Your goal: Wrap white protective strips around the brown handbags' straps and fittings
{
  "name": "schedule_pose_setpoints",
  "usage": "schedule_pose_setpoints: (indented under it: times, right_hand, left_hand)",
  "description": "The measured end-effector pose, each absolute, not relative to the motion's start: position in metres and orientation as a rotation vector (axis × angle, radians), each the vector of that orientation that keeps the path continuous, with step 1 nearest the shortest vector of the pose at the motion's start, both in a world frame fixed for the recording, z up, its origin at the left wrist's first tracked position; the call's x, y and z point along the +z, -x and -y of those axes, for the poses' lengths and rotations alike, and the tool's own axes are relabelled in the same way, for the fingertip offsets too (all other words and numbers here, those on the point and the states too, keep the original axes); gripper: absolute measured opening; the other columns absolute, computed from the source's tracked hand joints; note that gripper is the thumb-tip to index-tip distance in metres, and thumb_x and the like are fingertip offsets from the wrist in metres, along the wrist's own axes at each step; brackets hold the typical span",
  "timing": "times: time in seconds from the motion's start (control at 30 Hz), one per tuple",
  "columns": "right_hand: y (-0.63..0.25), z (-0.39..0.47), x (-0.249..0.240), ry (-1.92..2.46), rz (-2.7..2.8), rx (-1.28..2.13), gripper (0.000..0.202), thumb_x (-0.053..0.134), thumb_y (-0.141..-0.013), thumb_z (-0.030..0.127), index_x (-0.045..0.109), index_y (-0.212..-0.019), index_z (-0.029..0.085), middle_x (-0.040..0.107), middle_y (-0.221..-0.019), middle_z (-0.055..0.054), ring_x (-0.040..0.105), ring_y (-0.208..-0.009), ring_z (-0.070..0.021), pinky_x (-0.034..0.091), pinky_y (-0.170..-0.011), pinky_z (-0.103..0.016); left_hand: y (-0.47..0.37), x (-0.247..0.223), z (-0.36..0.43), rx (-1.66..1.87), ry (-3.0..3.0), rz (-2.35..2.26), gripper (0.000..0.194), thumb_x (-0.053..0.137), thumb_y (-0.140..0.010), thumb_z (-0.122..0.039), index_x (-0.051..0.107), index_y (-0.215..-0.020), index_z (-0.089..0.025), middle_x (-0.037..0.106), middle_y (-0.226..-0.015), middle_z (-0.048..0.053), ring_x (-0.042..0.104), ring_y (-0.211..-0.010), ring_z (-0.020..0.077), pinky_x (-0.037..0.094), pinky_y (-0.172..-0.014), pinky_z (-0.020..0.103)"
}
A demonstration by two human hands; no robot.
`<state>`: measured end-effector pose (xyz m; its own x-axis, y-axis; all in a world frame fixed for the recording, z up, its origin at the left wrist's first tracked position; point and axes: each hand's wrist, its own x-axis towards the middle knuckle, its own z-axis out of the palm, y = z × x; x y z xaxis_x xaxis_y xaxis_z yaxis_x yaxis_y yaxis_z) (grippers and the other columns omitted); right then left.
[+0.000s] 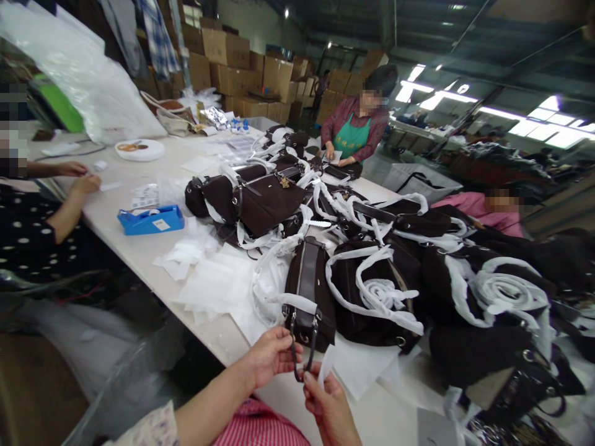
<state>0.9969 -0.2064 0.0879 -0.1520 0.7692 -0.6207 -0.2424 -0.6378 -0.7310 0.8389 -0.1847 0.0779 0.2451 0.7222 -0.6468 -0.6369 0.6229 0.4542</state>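
Note:
A dark brown handbag (328,300) lies on the table in front of me, its zipped side up. From its near end hangs a loop of thin black strap (313,350) on metal clips. My left hand (272,358) is closed on the left side of that loop. With thumb and fingers pinched, my right hand (329,399) holds a white paper strip (327,364) at the loop's lower end. White wrapping covers the bag's handle (297,302). Loose white sheets (223,279) lie left of the bag, partly under it.
Several more brown bags with white-wrapped handles (372,285) crowd the table's middle and right. A blue tape dispenser (151,220) stands left. Co-workers sit at the left, at the right, and across the table in a green apron (354,137). Cardboard boxes (226,49) are stacked behind.

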Motion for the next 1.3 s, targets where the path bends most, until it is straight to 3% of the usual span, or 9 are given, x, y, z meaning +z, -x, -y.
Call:
schedule_pose_setpoints:
  times: [0.1, 0.27, 0.43, 0.6, 0.77, 0.97, 1.1, 1.23, 1.3]
  right_hand:
    - [-1.001, 0.208, 0.084, 1.518, 0.557, 1.822, 0.051, 0.089, -0.046, 0.043, 0.064, -0.081, 0.017, 0.063, -0.068, 0.0, 0.053, -0.056, -0.0098, 0.03, -0.042, -0.016]
    - [-1.001, 0.206, 0.084, 1.5, 0.42, 1.752, 0.049, 0.09, -0.047, 0.04, 0.062, -0.082, 0.02, 0.067, -0.081, -0.001, 0.065, -0.079, -0.0196, 0.052, -0.067, -0.03]
    - [-0.996, 0.211, 0.083, 1.297, 0.43, 1.835, 0.04, 0.086, -0.055, 0.042, 0.063, -0.082, 0.023, 0.068, -0.082, -0.001, 0.063, -0.077, -0.0181, 0.05, -0.068, -0.031]
    - [-0.99, 0.219, 0.077, 1.283, 0.434, 1.955, 0.041, 0.087, -0.055, 0.042, 0.062, -0.078, 0.02, 0.061, -0.071, 0.002, 0.052, -0.059, -0.01, 0.04, -0.054, -0.022]
    - [-0.986, 0.215, 0.073, 1.3, 0.421, 1.978, 0.039, 0.087, -0.056, 0.039, 0.061, -0.075, 0.017, 0.055, -0.066, 0.003, 0.043, -0.053, -0.0062, 0.031, -0.047, -0.018]
    - [-0.98, 0.213, 0.078, 1.278, 0.288, 2.061, 0.048, 0.09, -0.049, 0.036, 0.057, -0.078, 0.018, 0.043, -0.058, 0.009, 0.037, -0.047, -0.0036, 0.023, -0.045, -0.016]
    - [-0.989, 0.215, 0.074, 1.355, 0.426, 1.999, 0.05, 0.086, -0.055, 0.047, 0.056, -0.085, 0.019, 0.032, -0.053, 0.013, 0.018, -0.04, -0.0005, 0.01, -0.042, -0.017]
    - [-1.019, 0.213, 0.064, 1.576, 0.604, 1.819, 0.085, 0.058, -0.049, 0.087, 0.058, -0.099, 0.018, 0.052, -0.058, 0.005, 0.016, -0.035, -0.0013, 0.008, -0.037, -0.021]
    - [-1.037, 0.215, 0.063, 1.634, 0.686, 1.749, 0.092, 0.048, -0.046, 0.094, 0.059, -0.096, 0.017, 0.057, -0.062, 0.001, 0.017, -0.033, -0.0024, 0.011, -0.036, -0.023]
  left_hand:
    - [-0.838, 0.081, 0.186, 0.979, -0.159, -0.96, 0.033, 0.071, -0.064, -0.024, 0.046, -0.084, -0.017, 0.067, -0.08, 0.004, 0.065, -0.069, 0.0173, 0.045, -0.065, 0.029]
    - [-0.84, 0.078, 0.187, 1.133, -0.084, -0.87, 0.027, 0.069, -0.065, -0.015, 0.047, -0.081, -0.017, 0.064, -0.075, 0.001, 0.064, -0.07, 0.0166, 0.049, -0.076, 0.037]
    - [-0.84, 0.074, 0.189, 1.093, -0.006, -0.777, 0.023, 0.066, -0.071, -0.014, 0.049, -0.084, -0.017, 0.06, -0.068, -0.002, 0.058, -0.057, 0.0105, 0.049, -0.07, 0.031]
    - [-0.847, 0.074, 0.19, 1.037, -0.174, -0.946, 0.025, 0.066, -0.073, -0.026, 0.055, -0.093, -0.016, 0.058, -0.068, -0.003, 0.048, -0.046, 0.0063, 0.038, -0.051, 0.023]
    - [-0.856, 0.065, 0.187, 1.011, -0.233, -0.962, 0.035, 0.077, -0.063, -0.037, 0.058, -0.08, -0.013, 0.061, -0.074, 0.002, 0.052, -0.056, 0.0093, 0.039, -0.057, 0.025]
    - [-0.846, 0.066, 0.18, 0.854, -0.154, -0.73, 0.034, 0.081, -0.059, -0.031, 0.057, -0.077, -0.014, 0.067, -0.087, 0.008, 0.062, -0.07, 0.0175, 0.043, -0.07, 0.032]
    - [-0.848, 0.073, 0.174, 0.828, -0.192, -0.751, 0.028, 0.08, -0.056, -0.024, 0.058, -0.068, -0.012, 0.067, -0.078, 0.006, 0.061, -0.069, 0.0167, 0.042, -0.072, 0.032]
    - [-0.861, 0.078, 0.168, 0.786, -0.212, -0.842, 0.031, 0.079, -0.054, -0.02, 0.057, -0.075, -0.015, 0.067, -0.079, 0.003, 0.061, -0.069, 0.0157, 0.037, -0.062, 0.027]
    - [-0.866, 0.079, 0.167, 0.768, -0.216, -0.878, 0.034, 0.08, -0.053, -0.02, 0.055, -0.077, -0.016, 0.066, -0.076, 0.002, 0.06, -0.067, 0.0136, 0.034, -0.058, 0.024]
